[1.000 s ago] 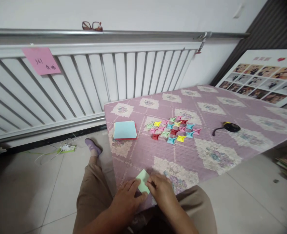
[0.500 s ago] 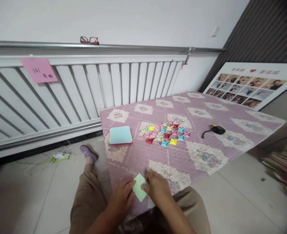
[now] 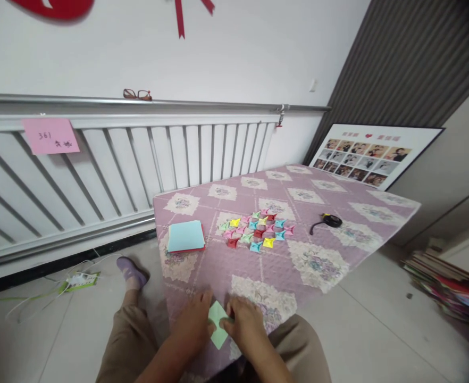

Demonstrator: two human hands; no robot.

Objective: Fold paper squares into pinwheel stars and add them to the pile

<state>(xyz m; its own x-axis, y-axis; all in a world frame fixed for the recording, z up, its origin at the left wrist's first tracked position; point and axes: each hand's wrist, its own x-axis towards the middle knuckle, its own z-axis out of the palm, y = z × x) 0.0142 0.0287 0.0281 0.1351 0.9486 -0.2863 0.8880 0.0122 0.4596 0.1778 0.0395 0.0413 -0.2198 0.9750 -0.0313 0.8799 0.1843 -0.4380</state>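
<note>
A light green sheet of paper (image 3: 218,325), folded to a diamond shape with a crease down its middle, is at the near edge of the table. My left hand (image 3: 197,319) grips its left corner, fingers curled and thumb on top. On the opposite corner my right hand (image 3: 245,319) holds on the same way, its thumb pressing the paper's face. Farther up the table lie several small folded paper pieces (image 3: 258,233) in red, yellow, blue, pink and green, set in slanting rows. To their left sits a stack of coloured paper (image 3: 186,236), light blue on top and red beneath.
A purple flowered cloth (image 3: 298,213) covers the table. A coiled black cable (image 3: 332,220) lies on its right side. Behind stand a white radiator (image 3: 204,151) and a framed photo board (image 3: 362,154). Glasses (image 3: 137,94) rest on the pipe; a power strip (image 3: 82,280) is on the floor.
The view has tilted up and turned slightly right, so things sit lower and farther left. Both hands have drawn closer together on the green paper, covering more of its side corners.
</note>
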